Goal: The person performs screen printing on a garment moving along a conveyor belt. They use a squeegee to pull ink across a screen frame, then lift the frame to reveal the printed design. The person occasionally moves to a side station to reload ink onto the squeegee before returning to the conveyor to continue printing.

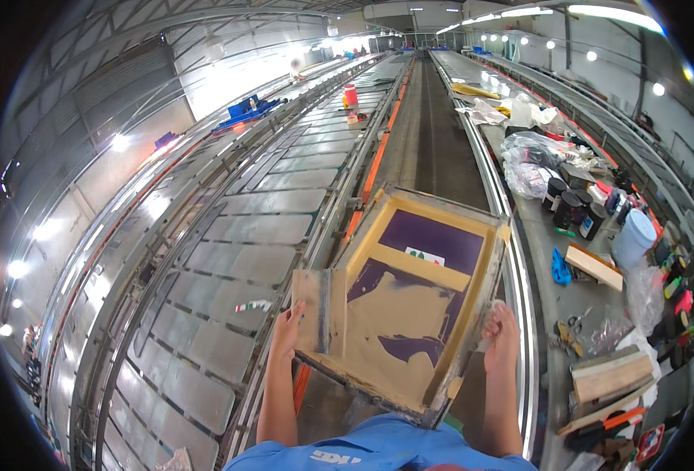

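A screen-printing frame (373, 228) slants before me, its near edge against my blue shirt. Beige ink (394, 314) covers much of its purple mesh (433, 233), and a small printed label lies near the middle. At its left edge a wooden squeegee (309, 302) leans across the frame's side. My left hand (286, 330) is closed on this squeegee, thumb on the near face. My right hand (502, 337) is closed beside the frame's right edge. Something pale shows at its fingers; I cannot make out what it is.
Long printing tables with metal rails (524, 314) run on both sides of a dark aisle (433, 133). The right table carries dark jars (567, 208), a light-blue bucket (633, 238), plastic bags, more squeegees (612, 377) and scissors. A red container (351, 95) stands on the left table.
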`<state>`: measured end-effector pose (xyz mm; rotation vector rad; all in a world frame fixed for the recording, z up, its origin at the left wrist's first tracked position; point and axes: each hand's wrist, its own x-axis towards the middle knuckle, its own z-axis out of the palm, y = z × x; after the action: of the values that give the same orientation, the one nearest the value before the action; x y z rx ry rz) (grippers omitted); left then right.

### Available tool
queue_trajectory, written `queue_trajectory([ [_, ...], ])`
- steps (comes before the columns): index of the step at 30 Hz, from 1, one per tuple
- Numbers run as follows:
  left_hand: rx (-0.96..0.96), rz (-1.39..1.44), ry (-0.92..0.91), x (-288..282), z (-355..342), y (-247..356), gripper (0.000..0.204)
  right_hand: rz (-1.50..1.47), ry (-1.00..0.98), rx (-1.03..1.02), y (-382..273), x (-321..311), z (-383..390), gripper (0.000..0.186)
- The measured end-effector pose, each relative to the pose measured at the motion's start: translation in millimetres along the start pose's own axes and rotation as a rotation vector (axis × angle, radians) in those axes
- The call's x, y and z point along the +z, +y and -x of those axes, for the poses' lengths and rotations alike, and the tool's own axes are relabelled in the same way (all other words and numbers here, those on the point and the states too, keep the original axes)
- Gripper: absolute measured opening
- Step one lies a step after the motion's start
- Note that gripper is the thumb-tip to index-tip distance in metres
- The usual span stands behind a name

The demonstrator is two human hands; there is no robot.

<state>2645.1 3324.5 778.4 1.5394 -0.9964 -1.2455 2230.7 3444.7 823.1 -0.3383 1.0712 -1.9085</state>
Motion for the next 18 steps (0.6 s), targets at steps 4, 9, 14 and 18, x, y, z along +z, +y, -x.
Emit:
queue_trajectory([
  [4, 0.033, -0.101, 0.1, -1.8, -27.7, -6.8, 0.054, 0.013, -0.044, 0.037, 8.5, 23.1, -38.1, 0.009],
  [9, -0.036, 0.03, 0.178, 29.0, -57.3, 24.6, 0.055, 0.012, -0.119, 0.117, 20.5, 63.1, -128.4, 0.007],
  [14, -0.054, 0.192, 0.232, 43.5, -82.0, 0.4, 0.059, 0.044, -0.159, 0.218, 43.4, 79.3, -186.8, 0.006],
  [18, -0.043, 0.162, 0.24, 81.3, -144.4, 27.7, 0.059, 0.07, -0.17, 0.196, 52.8, 105.3, -259.8, 0.007],
])
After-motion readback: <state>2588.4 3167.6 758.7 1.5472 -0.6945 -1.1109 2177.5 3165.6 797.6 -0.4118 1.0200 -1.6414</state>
